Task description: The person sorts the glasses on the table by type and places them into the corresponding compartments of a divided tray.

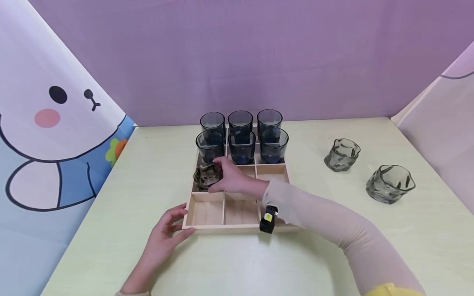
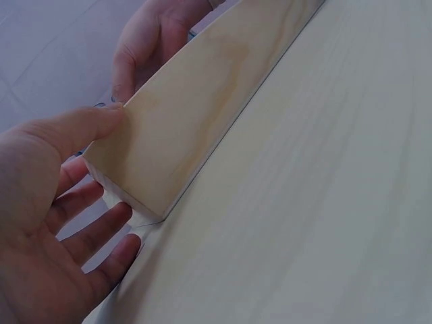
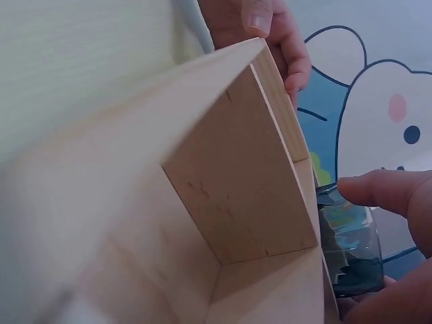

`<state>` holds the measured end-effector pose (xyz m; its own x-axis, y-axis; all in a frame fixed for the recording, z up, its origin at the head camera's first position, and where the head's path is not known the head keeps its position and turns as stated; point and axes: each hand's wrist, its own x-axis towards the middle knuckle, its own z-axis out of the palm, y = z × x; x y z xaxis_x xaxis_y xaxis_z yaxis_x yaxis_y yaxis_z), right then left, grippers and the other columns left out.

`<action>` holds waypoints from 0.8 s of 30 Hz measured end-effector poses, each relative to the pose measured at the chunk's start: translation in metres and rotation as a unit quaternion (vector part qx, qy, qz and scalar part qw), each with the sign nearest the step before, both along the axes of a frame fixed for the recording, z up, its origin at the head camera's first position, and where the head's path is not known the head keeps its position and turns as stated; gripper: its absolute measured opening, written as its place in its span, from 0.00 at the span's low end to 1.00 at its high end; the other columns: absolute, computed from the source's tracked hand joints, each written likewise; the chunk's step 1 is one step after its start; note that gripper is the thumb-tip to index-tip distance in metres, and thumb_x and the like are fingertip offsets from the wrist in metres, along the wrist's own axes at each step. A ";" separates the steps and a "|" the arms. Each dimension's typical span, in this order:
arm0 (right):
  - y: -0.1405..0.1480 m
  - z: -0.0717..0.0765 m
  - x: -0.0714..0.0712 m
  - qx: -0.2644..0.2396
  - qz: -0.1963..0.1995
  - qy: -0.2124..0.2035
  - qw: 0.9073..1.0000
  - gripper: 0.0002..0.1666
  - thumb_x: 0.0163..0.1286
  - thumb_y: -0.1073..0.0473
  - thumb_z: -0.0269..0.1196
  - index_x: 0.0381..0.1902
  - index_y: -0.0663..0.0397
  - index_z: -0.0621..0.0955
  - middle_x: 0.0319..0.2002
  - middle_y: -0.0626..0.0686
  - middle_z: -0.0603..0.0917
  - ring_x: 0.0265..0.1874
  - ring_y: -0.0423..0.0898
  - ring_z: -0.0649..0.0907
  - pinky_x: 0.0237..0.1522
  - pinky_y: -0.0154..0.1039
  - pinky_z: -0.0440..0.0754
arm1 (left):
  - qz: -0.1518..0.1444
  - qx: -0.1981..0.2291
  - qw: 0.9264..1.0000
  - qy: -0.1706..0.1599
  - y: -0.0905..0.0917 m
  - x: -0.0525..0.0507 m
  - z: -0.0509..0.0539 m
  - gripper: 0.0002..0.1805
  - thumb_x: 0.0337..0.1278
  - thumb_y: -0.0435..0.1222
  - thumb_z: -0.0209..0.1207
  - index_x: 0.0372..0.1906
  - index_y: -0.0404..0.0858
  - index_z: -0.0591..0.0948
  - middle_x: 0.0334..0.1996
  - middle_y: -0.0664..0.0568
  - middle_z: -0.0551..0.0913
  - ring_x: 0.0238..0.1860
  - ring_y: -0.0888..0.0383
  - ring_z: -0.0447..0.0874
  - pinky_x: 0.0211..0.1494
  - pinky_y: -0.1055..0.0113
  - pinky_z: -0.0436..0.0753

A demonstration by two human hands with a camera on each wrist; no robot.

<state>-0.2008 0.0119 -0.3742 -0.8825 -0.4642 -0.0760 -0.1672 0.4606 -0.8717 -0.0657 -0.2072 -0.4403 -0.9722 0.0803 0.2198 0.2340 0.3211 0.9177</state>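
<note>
My right hand (image 1: 233, 176) grips a wavy smoked-grey glass (image 1: 206, 176) between thumb and fingers. The glass sits in the left compartment of the third row of a wooden divided tray (image 1: 222, 227). In the right wrist view the thumb and fingers hold that glass (image 3: 351, 246) beyond a wooden divider. At the tray's near left corner, my left hand (image 1: 168, 230) has its thumb on the front and its fingers along the side. The left wrist view shows this hand (image 2: 61, 196) around the tray corner. Several dark blue glasses (image 1: 242, 148) stand in the two back rows.
Two more wavy grey glasses stand on the table (image 1: 333, 246) to the right: a narrower glass (image 1: 342, 155) further back and a wider glass (image 1: 389, 185) nearer. Behind the tray hangs a purple cloth (image 1: 240, 61), with a cartoon-printed cloth (image 1: 74, 135) at the left.
</note>
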 end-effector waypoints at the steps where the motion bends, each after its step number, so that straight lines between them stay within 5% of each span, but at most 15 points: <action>1: 0.000 0.000 0.000 0.000 0.001 -0.003 1.000 0.53 0.51 0.63 0.78 0.71 0.63 0.62 0.63 0.62 0.70 0.63 0.54 0.71 0.68 0.46 0.68 | 0.000 0.000 1.000 -0.001 0.000 0.000 0.000 0.25 0.48 0.22 0.70 0.53 0.30 0.76 0.65 0.37 0.73 0.56 0.63 0.78 0.50 0.71 0.82; 15: 0.015 0.010 0.004 0.002 0.032 -0.085 0.996 0.61 0.56 0.58 0.76 0.79 0.50 0.53 0.78 0.60 0.51 0.73 0.54 0.59 0.70 0.50 0.64 | 0.000 0.003 1.000 -0.008 0.000 0.001 0.000 0.25 0.49 0.22 0.70 0.53 0.31 0.76 0.65 0.38 0.72 0.56 0.62 0.78 0.50 0.71 0.81; 24: 0.039 0.013 0.011 -0.057 0.031 -0.073 0.995 0.58 0.58 0.63 0.73 0.78 0.56 0.52 0.73 0.62 0.59 0.70 0.59 0.64 0.62 0.50 0.74 | 0.004 -0.004 1.000 -0.012 -0.001 0.001 0.001 0.25 0.49 0.23 0.70 0.53 0.32 0.76 0.66 0.38 0.72 0.55 0.64 0.78 0.50 0.71 0.81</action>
<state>-0.1903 0.0505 -0.3610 -0.8352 -0.5302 -0.1460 -0.0590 0.3503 -0.9348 -0.0649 -0.2079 -0.4398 -0.9779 0.0738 0.1956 0.2090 0.3295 0.9207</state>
